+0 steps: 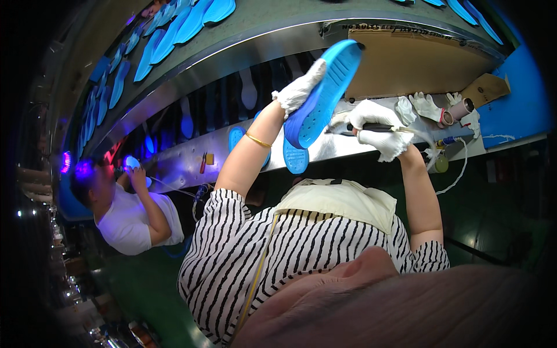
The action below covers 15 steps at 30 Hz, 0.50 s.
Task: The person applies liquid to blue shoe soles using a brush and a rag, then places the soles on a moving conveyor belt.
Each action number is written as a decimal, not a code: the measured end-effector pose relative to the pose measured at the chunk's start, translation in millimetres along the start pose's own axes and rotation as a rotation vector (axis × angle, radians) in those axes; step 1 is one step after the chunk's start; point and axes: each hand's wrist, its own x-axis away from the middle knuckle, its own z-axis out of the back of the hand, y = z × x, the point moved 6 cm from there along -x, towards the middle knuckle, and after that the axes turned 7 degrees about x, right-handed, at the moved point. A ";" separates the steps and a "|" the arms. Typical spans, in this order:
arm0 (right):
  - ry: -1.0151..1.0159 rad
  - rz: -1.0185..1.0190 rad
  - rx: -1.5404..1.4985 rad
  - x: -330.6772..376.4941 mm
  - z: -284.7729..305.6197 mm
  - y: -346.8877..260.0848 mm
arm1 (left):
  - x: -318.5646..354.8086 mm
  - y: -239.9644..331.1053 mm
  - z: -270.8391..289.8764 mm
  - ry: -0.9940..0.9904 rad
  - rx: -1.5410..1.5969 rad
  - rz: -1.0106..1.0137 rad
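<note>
My left hand (301, 88), in a white knit glove, grips the edge of a blue insole (333, 78). The insole is tilted up above the bench, its darker violet-blue heel end low. To its right, my right hand (380, 134), also gloved, is closed around a slim dark-handled tool (377, 127). The tool's tip points toward the insole's heel side; whether they touch cannot be made out. Beneath the held insole, another blue insole (296, 160) lies at the bench's front edge. A further one (237, 137) lies left of my left forearm.
A metal bench (180, 161) runs beneath a conveyor (278, 22) carrying several blue insoles. At right are a cardboard sheet (418, 66), spare white gloves (426, 107), a cylinder (461, 109) and a white hose (464, 165). Small snips (203, 163) lie left. A co-worker (139, 214) sits further left.
</note>
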 end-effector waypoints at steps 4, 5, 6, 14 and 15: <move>0.126 -0.014 -0.062 7.7 18.9 0.0 | 31.8 41.0 -2.5 -0.094 0.470 -0.253; 0.176 -0.040 -0.084 11.1 23.0 4.6 | 33.1 46.8 -1.0 -0.116 0.657 -0.295; 0.227 -0.067 -0.106 14.7 26.3 9.3 | 33.0 50.2 2.4 -0.136 0.843 -0.334; 0.478 -0.203 -0.149 30.5 3.3 37.6 | 35.3 -90.4 8.6 -0.189 0.971 0.121; 0.486 -0.206 -0.145 29.5 3.2 37.0 | 39.1 -86.5 -3.7 -0.220 1.016 0.062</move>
